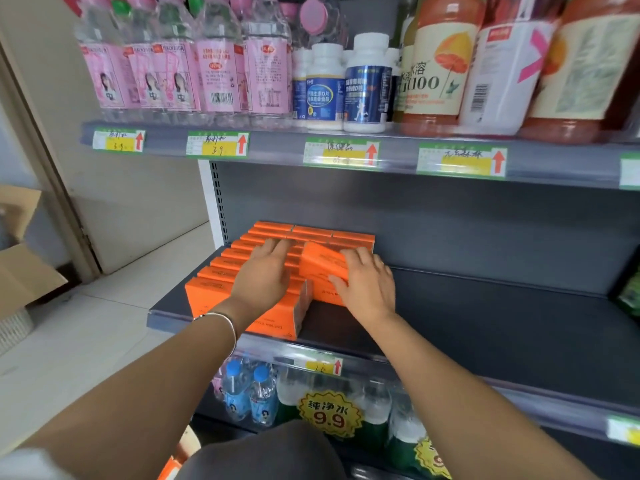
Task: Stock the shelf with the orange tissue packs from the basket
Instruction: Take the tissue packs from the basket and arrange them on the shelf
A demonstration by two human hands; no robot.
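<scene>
Rows of orange tissue packs (221, 271) stand at the left end of the grey middle shelf (485, 323). My left hand (265, 271) lies flat on top of the rows, fingers straight. My right hand (367, 285) grips a tilted orange tissue pack (320, 261) at the right side of the rows, thumb on its near face, above other packs in that column. More orange packs (173, 462) show at the bottom edge below my left arm; the basket itself is hidden.
The upper shelf (398, 157) carries pink-labelled bottles (214, 64), white supplement jars (363, 84) and juice bottles (443, 64). Water bottles (249, 393) fill the shelf below. A cardboard box (20, 265) stands on the floor at the left. Green packets (628, 299) sit at the far right.
</scene>
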